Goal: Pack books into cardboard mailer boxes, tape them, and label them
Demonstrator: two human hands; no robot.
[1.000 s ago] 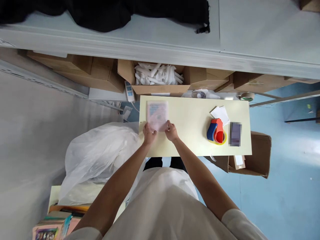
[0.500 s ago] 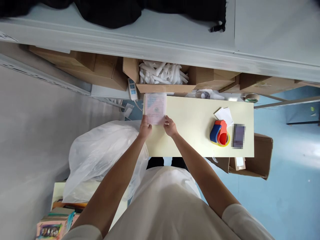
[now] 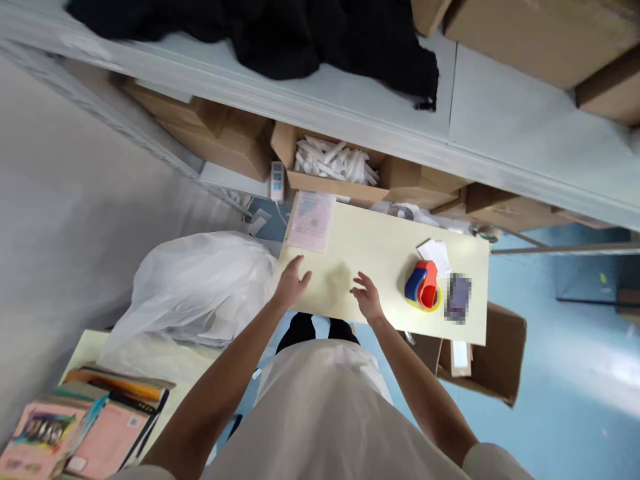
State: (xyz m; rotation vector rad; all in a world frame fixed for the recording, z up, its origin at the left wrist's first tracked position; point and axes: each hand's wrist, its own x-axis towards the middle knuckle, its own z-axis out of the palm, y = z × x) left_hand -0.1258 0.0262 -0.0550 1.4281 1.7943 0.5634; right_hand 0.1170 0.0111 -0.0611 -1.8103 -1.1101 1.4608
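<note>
A flat pink booklet-like item, seemingly in a clear cover, lies at the far left corner of the cream table. Just below its near edge is my left hand, empty, thumb and fingers apart. My right hand hovers over the table's front part, also empty with its fingers spread. Neither hand touches the pink item. Over to the right sit a red and blue tape dispenser with yellow-edged tape, some white cards and a pixelated dark rectangular object.
Behind the table, an open carton holds white rolled pieces under a grey shelf. A power strip is beside it. Large white plastic bags and stacked books are at left; an open cardboard box stands at right.
Both hands have let go of the pink item and drawn back toward me, the right one also moving rightward. The view has turned, showing more of the books at lower left.
</note>
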